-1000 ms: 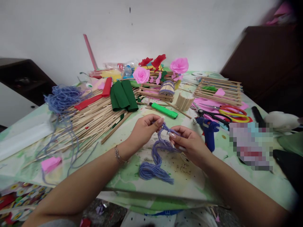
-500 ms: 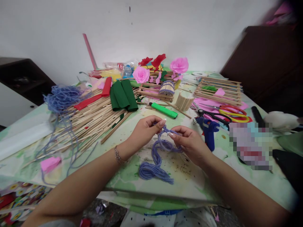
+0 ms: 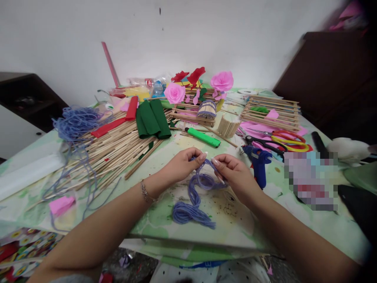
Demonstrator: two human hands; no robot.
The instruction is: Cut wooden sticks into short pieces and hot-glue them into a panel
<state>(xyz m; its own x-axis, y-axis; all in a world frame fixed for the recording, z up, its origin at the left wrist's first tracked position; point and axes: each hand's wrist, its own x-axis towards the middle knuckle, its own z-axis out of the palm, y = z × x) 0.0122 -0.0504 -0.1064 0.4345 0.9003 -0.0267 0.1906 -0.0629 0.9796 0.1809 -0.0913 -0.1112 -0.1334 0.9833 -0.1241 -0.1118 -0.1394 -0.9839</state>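
Observation:
Blue-purple yarn [image 3: 193, 212] lies in a folded bundle near the front of the table, and its strands rise in loops to both hands. My left hand [image 3: 187, 163] pinches the yarn between thumb and fingertips. Close by on the right, my right hand [image 3: 231, 169] grips another part of the same yarn, its thumb and index finger pressed together. A short stretch of yarn runs between the two sets of fingertips. Just beyond the hands is a green cutter [image 3: 204, 137].
Wooden sticks [image 3: 114, 145], green paper [image 3: 153, 120] and a yarn heap [image 3: 76, 122] lie left. A blue glue gun [image 3: 259, 165], scissors [image 3: 290, 142] and a stick frame [image 3: 271, 112] are right. Paper flowers [image 3: 222, 81] stand behind.
My right hand's fingertips have shifted slightly on the yarn and turned a little. My left hand has barely moved. The yarn bundle lies as before.

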